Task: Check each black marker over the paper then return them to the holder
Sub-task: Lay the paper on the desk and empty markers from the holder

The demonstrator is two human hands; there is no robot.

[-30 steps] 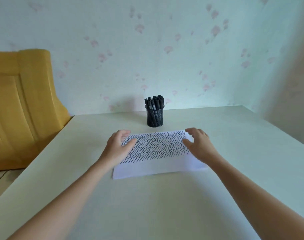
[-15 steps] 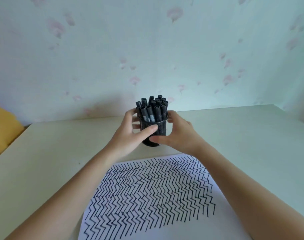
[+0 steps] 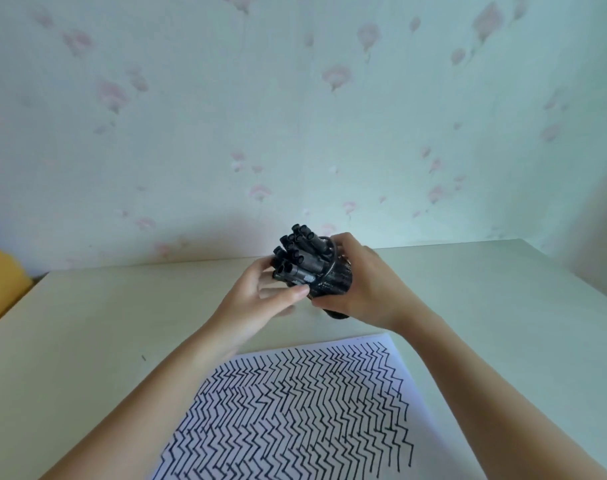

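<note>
The task looks barely begun: every black marker (image 3: 300, 259) sits bundled in the mesh holder (image 3: 333, 287), none uncapped that I can see, though the paper (image 3: 295, 410) at the lower middle of the frame already carries rows of black zigzag strokes. The holder is at frame centre, tipped leftward above the pale surface (image 3: 87, 334). The right hand (image 3: 368, 285) wraps its fingers round the holder; the left hand (image 3: 260, 296) cups the marker ends, thumb against one barrel. Checking and returning all remain.
</note>
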